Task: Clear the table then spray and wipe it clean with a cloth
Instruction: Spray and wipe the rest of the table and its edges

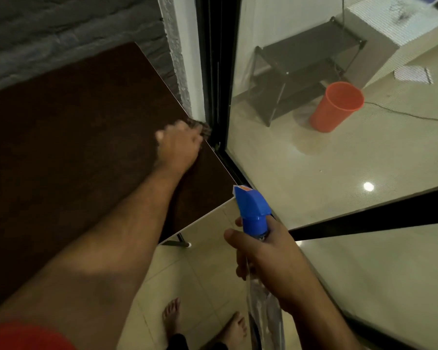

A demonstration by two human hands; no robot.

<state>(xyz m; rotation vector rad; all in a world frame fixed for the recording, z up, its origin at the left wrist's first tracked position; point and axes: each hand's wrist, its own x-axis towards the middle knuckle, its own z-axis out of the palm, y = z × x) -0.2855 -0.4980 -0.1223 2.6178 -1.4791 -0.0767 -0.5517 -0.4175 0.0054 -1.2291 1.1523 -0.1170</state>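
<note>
Blue-capped spray bottle (254, 213) clenched in right hand (268, 258); left hand (178, 145) grip blurred, clutching cloth (204, 127).

Dark tabletop, cloth at its edge, spray bottle below right.

The dark brown tabletop (68, 137) fills the frame's left. A blurred grey cloth (204, 128) sits at its right edge, mid-frame. The clear spray bottle (254, 213), blue-headed, stands nozzle-up at lower centre-right, off the tabletop.

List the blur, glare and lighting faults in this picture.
Head view: dim indoor light overall; the left hand at the table's far corner is motion-blurred, so the cloth under it is hard to make out; the right hand and spray bottle are sharper; a lamp glare spot shines on the floor; wide-angle bending of straight edges.
</note>
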